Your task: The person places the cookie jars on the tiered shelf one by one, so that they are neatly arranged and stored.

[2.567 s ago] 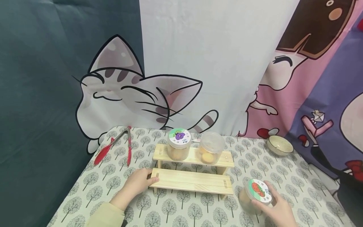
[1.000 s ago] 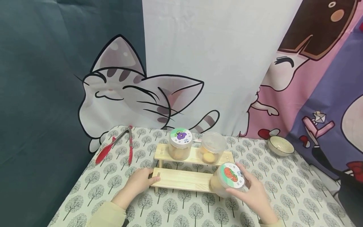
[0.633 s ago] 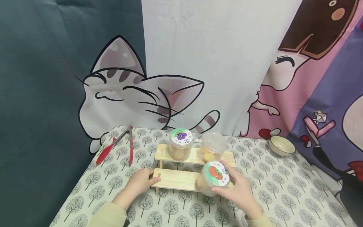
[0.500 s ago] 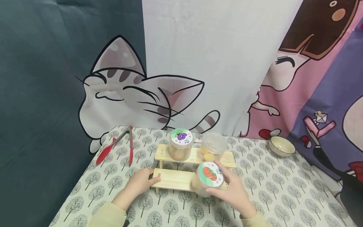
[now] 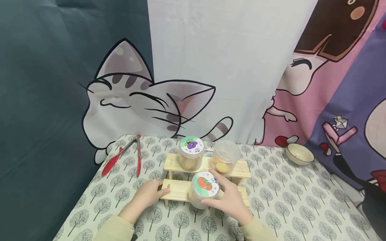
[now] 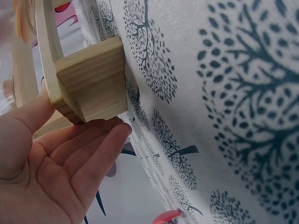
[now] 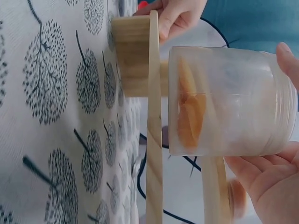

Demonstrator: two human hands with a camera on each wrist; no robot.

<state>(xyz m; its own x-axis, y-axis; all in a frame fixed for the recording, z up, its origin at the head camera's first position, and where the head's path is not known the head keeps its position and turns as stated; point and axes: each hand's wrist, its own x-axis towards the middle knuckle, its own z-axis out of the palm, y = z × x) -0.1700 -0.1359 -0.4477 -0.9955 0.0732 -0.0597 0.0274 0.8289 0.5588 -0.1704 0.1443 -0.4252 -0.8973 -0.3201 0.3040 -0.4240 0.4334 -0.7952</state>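
My right hand (image 5: 230,202) holds a clear plastic jar (image 5: 205,187) by its lid end, thumb and fingers on opposite sides. Its lid bears a tomato picture, and orange-brown pieces lie at the bottom in the right wrist view. The jar is upright over the lower step of a two-tier wooden rack (image 5: 178,190); a narrow gap shows beneath it. At that step's left end, my left hand (image 5: 147,194) grips the board, thumb on top and fingers by the leg (image 6: 93,70). Two jars stand on the upper step: an eggplant-lidded jar (image 5: 191,155) and a plain-lidded jar (image 5: 225,157).
Red-handled tongs (image 5: 138,157) lie spread at the back left of the table. A small pale bowl (image 5: 299,154) sits at the back right corner. The tablecloth (image 5: 280,207) has a tree print, and printed curtains hang behind the table.
My right hand has brought the tomato-lidded jar from the table at the right, leftward over the lower step to about its middle. My left hand keeps its hold on the rack.
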